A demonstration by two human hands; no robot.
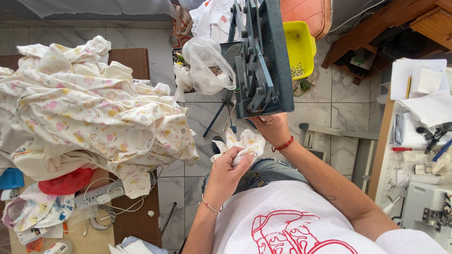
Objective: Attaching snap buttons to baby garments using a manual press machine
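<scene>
My left hand (228, 171) grips a small cream garment piece (242, 141) with a pastel print, holding it over my lap. My right hand (273, 129) reaches up under the dark blue-grey press machine (261, 61); its fingers are at the machine's lower edge and partly hidden, touching the same cloth's upper end. A red bracelet sits on that wrist, a thin one on the left wrist.
A big heap of printed cream garments (89, 108) covers the brown table (134, 61) at left, with a power strip (101, 193) and cables below. A yellow tub (299, 44) holds metal snaps. A clear plastic bag (209, 66) hangs by the press. A sewing table (423, 141) stands at right.
</scene>
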